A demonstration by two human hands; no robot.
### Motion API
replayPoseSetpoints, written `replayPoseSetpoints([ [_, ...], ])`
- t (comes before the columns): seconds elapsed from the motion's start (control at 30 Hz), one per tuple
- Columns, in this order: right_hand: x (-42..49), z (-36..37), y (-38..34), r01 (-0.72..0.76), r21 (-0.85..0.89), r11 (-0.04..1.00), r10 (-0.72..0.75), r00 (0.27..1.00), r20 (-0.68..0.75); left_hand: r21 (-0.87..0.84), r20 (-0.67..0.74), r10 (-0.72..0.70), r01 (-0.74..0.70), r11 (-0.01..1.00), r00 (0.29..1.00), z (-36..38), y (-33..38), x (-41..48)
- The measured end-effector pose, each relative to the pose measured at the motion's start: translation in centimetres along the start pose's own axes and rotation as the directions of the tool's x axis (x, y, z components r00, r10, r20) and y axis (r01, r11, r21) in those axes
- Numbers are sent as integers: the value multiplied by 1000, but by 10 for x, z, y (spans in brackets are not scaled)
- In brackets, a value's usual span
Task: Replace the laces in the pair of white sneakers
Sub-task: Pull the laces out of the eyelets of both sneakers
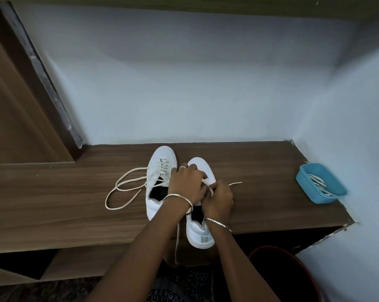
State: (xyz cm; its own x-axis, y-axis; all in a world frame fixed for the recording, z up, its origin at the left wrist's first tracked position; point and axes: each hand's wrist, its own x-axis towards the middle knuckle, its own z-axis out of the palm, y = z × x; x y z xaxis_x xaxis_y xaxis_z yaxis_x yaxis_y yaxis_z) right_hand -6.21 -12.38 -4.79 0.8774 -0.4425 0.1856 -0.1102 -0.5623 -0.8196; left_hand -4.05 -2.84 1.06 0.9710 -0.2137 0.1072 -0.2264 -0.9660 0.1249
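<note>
With the left hand [186,184] curled over the smooth white right sneaker [201,235] and its flat cream lace [235,183] pinched by the right hand [219,198], lacing is judged unfinished: the left sneaker [162,155] is threaded, its 2 ends left untied, and spare laces [319,184] remain in the blue plastic tub [315,199] on the wood-grain shelf [53,192].

No writing can be read anywhere in view.
The farther white sneaker [161,159] and the nearer white sneaker [197,233], both on the table [53,192], show plain uppers with no brand mark that can be made out. The grey tab [204,239] on the nearer one's heel is too small and blurred to read. The blue plastic tub [315,196] shows a plain wall.
</note>
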Motion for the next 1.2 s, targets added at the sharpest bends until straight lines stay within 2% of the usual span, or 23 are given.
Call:
replayPoseSetpoints([
  [0.07, 2, -1, 1, -14, 3, 1000, 14, 1000, 19, 109, 7, 1, -1, 994, 1000, 10, 7, 5],
  [0.17, 7, -5, 5, -21, 2, 1000, 21, 999, 41, 123, -116, -56, 70, 990, 992, 16, 4, 7],
  [0.2, 8, -5, 6, -27, 6, 1000, 27, 999, 45, 77, -159, -80, 93, 993, 984, 17, 1, 7],
  [0.27, 10, -8, 6, -37, 11, 999, 36, 998, 50, -57, -135, -136, 129, 990, 981, 20, -3, 4],
  [0.33, 11, -9, 5, -41, 7, 999, 40, 998, 55, -293, -176, -208, 150, 944, 962, 22, -7, -1],
  [0.37, 10, -9, 4, -41, 6, 999, 41, 998, 55, -460, -198, -276, 159, 874, 941, 19, -9, -4],
  [0.43, 10, -10, 3, -48, 11, 999, 48, 998, 52, -739, -178, -438, 174, 650, 881, 19, -14, -6],
  [0.5, 9, -11, 3, -53, 20, 998, 52, 997, 53, -879, -125, -581, 182, 441, 804, 16, -24, -6],
  [0.53, 9, -11, 3, -51, 23, 998, 50, 997, 54, -911, -116, -643, 177, 372, 757, 12, -30, -6],
  [0.63, 8, -11, 2, -33, 32, 999, 32, 998, 48, -956, -66, -789, 187, 224, 611, 11, -54, -5],
  [0.73, 8, -11, 3, -36, 29, 999, 35, 998, 44, -957, -66, -901, 228, 178, 428, 1, -72, -14],
  [0.77, 8, -10, 3, -37, 31, 999, 35, 998, 44, -942, -75, -924, 279, 189, 374, -3, -76, -19],
  [0.8, 8, -10, 3, -34, 34, 999, 32, 999, 43, -911, -88, -931, 349, 218, 353, -8, -79, -23],
  [0.83, 7, -11, 3, -31, 37, 999, 30, 999, 43, -872, -93, -920, 414, 260, 381, -10, -80, -27],
  [0.87, 8, -10, 3, -31, 40, 999, 29, 999, 44, -817, -101, -893, 476, 325, 438, -12, -79, -31],
  [0.97, 9, -11, 3, -32, 42, 999, 30, 998, 57, -552, -193, -756, 568, 611, 626, -10, -70, -35],
  [1.03, 11, -13, 4, 5, 37, 999, -8, 997, 73, -439, -315, -635, 485, 756, 705, -9, -55, -36],
  [1.1, 13, -14, 3, 93, 20, 995, -95, 991, 96, -359, -455, -471, 328, 874, 756, -10, -31, -40],
  [1.13, 14, -14, 3, 154, 4, 988, -153, 982, 108, -318, -494, -399, 267, 910, 773, -9, -19, -43],
  [1.2, 16, -14, 1, 259, -32, 965, -252, 957, 144, -259, -499, -334, 230, 938, 800, -4, 0, -46],
])
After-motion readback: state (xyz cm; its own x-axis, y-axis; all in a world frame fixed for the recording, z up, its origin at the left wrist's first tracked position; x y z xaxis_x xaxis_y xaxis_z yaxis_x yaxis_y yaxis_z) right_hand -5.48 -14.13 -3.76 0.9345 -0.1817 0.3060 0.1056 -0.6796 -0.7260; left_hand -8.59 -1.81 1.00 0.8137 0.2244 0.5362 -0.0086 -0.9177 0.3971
